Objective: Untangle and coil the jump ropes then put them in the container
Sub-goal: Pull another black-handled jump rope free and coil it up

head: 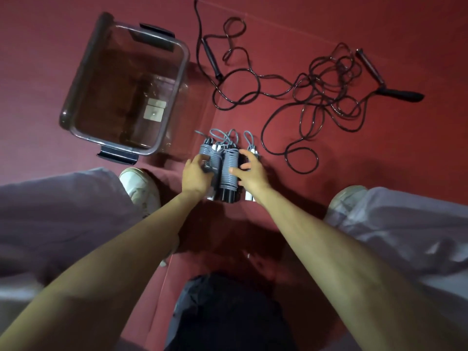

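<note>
A red carpet [367, 160] covered the floor, and the person's grey trouser legs [63, 203] and white shoes [138, 185] framed the work spot on either side. A clear container [83, 67] with dark handles stood up and to the left, just beyond the left shoe, with nothing in it but two pale labels [154, 110] on the bottom. Nothing lay between it and the hands. To the upper right, well apart from the container, the black ropes [329, 82] sprawled in a loose tangle, one thick black handle [402, 95] at the far right and a thinner one [212, 59] nearer the container. The grey coiled ropes [229, 168] lay on the carpet between the two shoes, wound tightly round their handles, with short loops sticking out at the far end. The left hand [196, 174] gripped the left coil, its fingers curled onto the windings. The right hand [250, 173] reached over the right side of the bundle with its fingers spread, the thumb resting against the middle coil and the other fingers arched above the outer handle; whether they touched it could not be told.
</note>
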Demonstrator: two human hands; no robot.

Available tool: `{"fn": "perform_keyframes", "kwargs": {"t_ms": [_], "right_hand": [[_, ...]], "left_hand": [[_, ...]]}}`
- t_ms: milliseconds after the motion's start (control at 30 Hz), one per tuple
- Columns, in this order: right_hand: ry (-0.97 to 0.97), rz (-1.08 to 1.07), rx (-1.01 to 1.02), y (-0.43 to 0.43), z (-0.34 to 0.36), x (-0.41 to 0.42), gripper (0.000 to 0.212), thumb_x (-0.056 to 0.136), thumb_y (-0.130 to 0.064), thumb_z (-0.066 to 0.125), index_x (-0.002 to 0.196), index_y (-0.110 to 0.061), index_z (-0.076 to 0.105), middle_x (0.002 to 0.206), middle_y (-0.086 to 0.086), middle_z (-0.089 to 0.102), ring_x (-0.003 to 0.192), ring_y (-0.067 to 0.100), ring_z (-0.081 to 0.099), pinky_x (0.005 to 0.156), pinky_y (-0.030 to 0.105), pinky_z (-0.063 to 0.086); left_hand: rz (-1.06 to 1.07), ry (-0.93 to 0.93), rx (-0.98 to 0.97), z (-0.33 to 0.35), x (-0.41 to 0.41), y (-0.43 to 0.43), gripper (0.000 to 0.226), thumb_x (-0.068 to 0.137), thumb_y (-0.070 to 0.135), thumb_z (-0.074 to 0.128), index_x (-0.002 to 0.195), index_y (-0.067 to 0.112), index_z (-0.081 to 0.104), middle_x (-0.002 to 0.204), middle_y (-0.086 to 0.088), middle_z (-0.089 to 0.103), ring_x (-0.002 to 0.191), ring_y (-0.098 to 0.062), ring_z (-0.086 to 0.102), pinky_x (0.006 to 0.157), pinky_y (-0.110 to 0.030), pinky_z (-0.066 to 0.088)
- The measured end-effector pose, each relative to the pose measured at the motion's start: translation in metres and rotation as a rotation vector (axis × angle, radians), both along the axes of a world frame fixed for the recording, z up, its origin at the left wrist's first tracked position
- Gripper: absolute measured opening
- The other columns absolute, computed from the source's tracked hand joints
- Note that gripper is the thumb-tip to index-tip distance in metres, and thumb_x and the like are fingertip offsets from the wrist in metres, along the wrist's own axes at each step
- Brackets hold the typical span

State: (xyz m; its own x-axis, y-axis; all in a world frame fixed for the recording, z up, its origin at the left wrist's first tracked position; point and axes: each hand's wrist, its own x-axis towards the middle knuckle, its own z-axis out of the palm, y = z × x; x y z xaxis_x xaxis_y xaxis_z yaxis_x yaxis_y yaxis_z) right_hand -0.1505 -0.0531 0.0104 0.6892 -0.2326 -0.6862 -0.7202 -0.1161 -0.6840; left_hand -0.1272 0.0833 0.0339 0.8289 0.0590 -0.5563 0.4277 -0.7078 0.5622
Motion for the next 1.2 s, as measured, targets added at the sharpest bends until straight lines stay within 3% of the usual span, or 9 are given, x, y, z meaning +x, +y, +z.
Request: {"fn": "perform_keyframes", "kwargs": {"t_ms": [133, 333, 533, 633, 767, 867, 967, 1100, 1200], "right_hand": [[-0.016, 0.035, -0.062, 0.009, -0.001, -0.003, 0.061, 0.081, -0.013, 0.072, 0.136, -0.027, 0.05, 0.084, -0.007, 0.054, 0.088, 0.027, 0.06, 0.088, 0.049, 0.053], [0.01, 0.133, -0.117, 0.013, 0.011, 0.007, 0.07, 0.086, -0.008, 0.068, 0.147, -0.021, 0.038, 0.095, 0.01, 0.057, 0.085, 0.023, 0.055, 0.091, 0.043, 0.049], [0.034, 0.249, -0.081, 0.005, 0.029, -0.003, 0.078, 0.089, -0.01, 0.065, 0.152, -0.022, 0.023, 0.136, 0.014, 0.052, 0.117, 0.027, 0.055, 0.096, 0.029, 0.044], [0.025, 0.279, -0.134, -0.011, 0.039, 0.0, 0.073, 0.089, -0.011, 0.066, 0.151, -0.018, 0.028, 0.14, 0.016, 0.048, 0.12, 0.027, 0.053, 0.093, 0.025, 0.039], [-0.039, 0.32, -0.299, -0.049, 0.063, 0.022, 0.061, 0.089, -0.012, 0.066, 0.144, -0.013, 0.04, 0.134, 0.015, 0.054, 0.1, 0.021, 0.053, 0.09, 0.026, 0.04], [-0.107, 0.264, -0.374, -0.083, 0.081, 0.052, 0.057, 0.09, -0.011, 0.064, 0.142, -0.013, 0.042, 0.133, 0.017, 0.054, 0.096, 0.02, 0.051, 0.084, 0.028, 0.043], [-0.138, 0.269, -0.455, -0.108, 0.089, 0.086, 0.051, 0.091, -0.013, 0.063, 0.139, -0.014, 0.047, 0.129, 0.014, 0.057, 0.109, 0.028, 0.057, 0.088, 0.027, 0.042], [-0.147, 0.316, -0.493, -0.12, 0.076, 0.128, 0.049, 0.09, -0.014, 0.064, 0.137, -0.014, 0.049, 0.129, 0.015, 0.056, 0.102, 0.023, 0.054, 0.094, 0.029, 0.04], [-0.121, 0.388, -0.504, -0.114, 0.054, 0.157, 0.049, 0.09, -0.014, 0.063, 0.137, -0.013, 0.049, 0.132, 0.015, 0.055, 0.115, 0.027, 0.055, 0.099, 0.03, 0.038]], "left_hand": [[0.054, 0.016, -0.037, -0.003, -0.001, 0.005, 0.045, 0.076, -0.002, 0.07, 0.119, 0.008, 0.062, 0.121, -0.018, 0.06, 0.109, -0.032, 0.059, 0.097, -0.032, 0.042], [0.012, 0.038, -0.015, 0.0, 0.0, 0.009, 0.047, 0.081, 0.001, 0.066, 0.127, 0.009, 0.061, 0.124, -0.015, 0.063, 0.113, -0.027, 0.06, 0.098, -0.025, 0.039], [-0.073, 0.011, 0.054, 0.013, 0.0, 0.003, 0.039, 0.087, 0.007, 0.061, 0.125, 0.01, 0.062, 0.127, -0.022, 0.058, 0.118, -0.034, 0.055, 0.098, -0.027, 0.033], [-0.085, -0.042, 0.023, 0.028, 0.009, -0.007, 0.034, 0.088, 0.005, 0.059, 0.122, 0.006, 0.063, 0.122, -0.023, 0.061, 0.118, -0.035, 0.053, 0.098, -0.029, 0.035], [-0.108, -0.061, -0.084, 0.055, 0.041, -0.028, 0.033, 0.087, 0.005, 0.061, 0.12, 0.006, 0.064, 0.118, -0.015, 0.065, 0.108, -0.028, 0.06, 0.085, -0.02, 0.039], [-0.072, -0.087, -0.145, 0.069, 0.079, -0.048, 0.035, 0.085, 0.002, 0.061, 0.12, 0.007, 0.063, 0.119, -0.014, 0.064, 0.106, -0.027, 0.061, 0.09, -0.027, 0.045], [-0.084, -0.134, -0.161, 0.073, 0.115, -0.067, 0.034, 0.084, 0.001, 0.06, 0.118, 0.008, 0.064, 0.113, -0.013, 0.066, 0.113, -0.028, 0.059, 0.094, -0.028, 0.045], [-0.115, -0.101, -0.129, 0.055, 0.156, -0.075, 0.036, 0.087, 0.003, 0.057, 0.121, 0.012, 0.064, 0.12, -0.01, 0.063, 0.113, -0.024, 0.058, 0.074, -0.015, 0.039], [-0.158, -0.103, -0.024, 0.031, 0.182, -0.07, 0.035, 0.089, 0.002, 0.051, 0.12, 0.008, 0.065, 0.124, -0.015, 0.064, 0.116, -0.028, 0.057, 0.088, -0.023, 0.039]]}}
